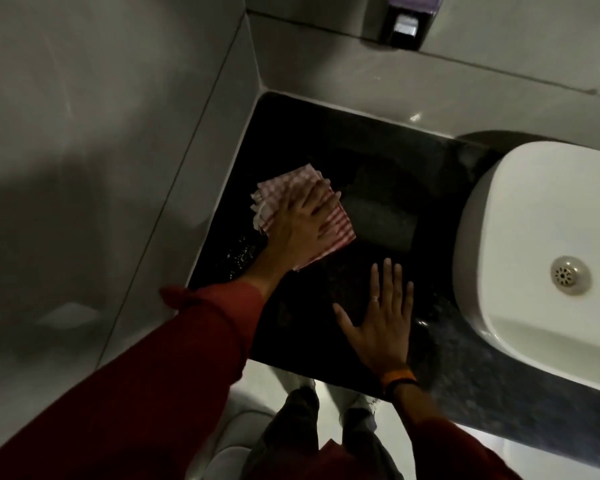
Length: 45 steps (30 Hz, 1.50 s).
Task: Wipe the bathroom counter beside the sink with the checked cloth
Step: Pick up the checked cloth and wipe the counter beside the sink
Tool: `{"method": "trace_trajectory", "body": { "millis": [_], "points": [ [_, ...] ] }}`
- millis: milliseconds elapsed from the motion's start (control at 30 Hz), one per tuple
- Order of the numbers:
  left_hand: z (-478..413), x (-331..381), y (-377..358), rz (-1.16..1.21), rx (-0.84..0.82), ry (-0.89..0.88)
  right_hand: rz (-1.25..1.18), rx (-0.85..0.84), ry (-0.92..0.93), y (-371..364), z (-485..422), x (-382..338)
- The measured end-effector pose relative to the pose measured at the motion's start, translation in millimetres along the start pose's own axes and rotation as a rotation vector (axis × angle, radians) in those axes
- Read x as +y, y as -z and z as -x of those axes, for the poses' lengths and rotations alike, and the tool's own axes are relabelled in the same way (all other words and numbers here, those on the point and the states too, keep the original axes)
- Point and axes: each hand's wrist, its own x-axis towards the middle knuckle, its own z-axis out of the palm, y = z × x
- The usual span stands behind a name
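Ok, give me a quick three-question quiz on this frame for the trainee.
1. True or false: the left hand presses flat on the checked cloth.
2. Where does the right hand rest? A) in the sink B) flat on the dark counter C) on the soap dispenser
3. Fill in: the cloth lies near the counter's ____ edge, by the wall.

Key: 1 true; 2 B; 3 left.
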Motion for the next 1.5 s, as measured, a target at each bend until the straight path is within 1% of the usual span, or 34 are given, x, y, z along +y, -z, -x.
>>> {"method": "trace_trajectory", "body": {
  "millis": [33,100,200,300,400,467,633,733,833,900,933,1000,1067,1133,1200,1267,1333,1433,1500],
  "points": [
    [-1,-4,-7,-0.01,0.001,0.0,0.01,0.002,-0.002,0,-2,1],
    [3,-5,-17,0.015,0.047,0.077,0.016,0.012,-0.005,0,-2,3],
    [15,-1,-20,0.065,0.09,0.322,0.02,0.018,-0.01,-1,0,4],
    [47,0,-26,0.079,0.105,0.561,0.013,0.015,-0.018,-2,-1,3],
    [89,9,-36,0.085,0.131,0.765,0.008,0.011,-0.018,-1,-1,3],
    [110,18,-40,0.134,0.109,0.889,0.003,0.014,-0.014,-1,-1,3],
    [149,50,-43,0.25,0.039,1.098,-0.006,-0.014,-0.003,-3,0,4],
    [160,70,-34,0.428,0.052,1.198,-0.014,-0.032,0.012,0,2,2],
    [160,71,-11,0.631,0.008,1.196,-0.027,-0.006,0.029,6,8,-9],
    [160,59,10,0.752,-0.008,1.181,-0.079,0.013,0.113,8,19,-36],
    [161,52,20,0.765,0.025,1.182,-0.128,0.011,0.187,6,26,-57],
    [166,40,36,0.688,0.187,1.153,-0.228,-0.037,0.352,1,43,-113],
    [171,25,44,0.602,0.338,1.068,-0.281,-0.073,0.475,-6,59,-164],
    [174,7,45,0.603,0.379,0.987,-0.246,-0.122,0.564,-17,67,-185],
    [175,-8,41,0.613,0.391,0.91,-0.146,-0.171,0.63,-27,65,-173],
    [175,-13,33,0.583,0.391,0.812,-0.064,-0.123,0.735,-30,61,-143],
    [174,-10,20,0.509,0.326,0.681,0.005,-0.128,0.83,-29,61,-104],
    [166,2,-1,0.448,0.186,0.528,0.017,-0.14,0.854,-18,71,-42],
    [161,11,-10,0.432,0.155,0.465,0.041,-0.156,0.842,-7,80,-6]
  ]
}}
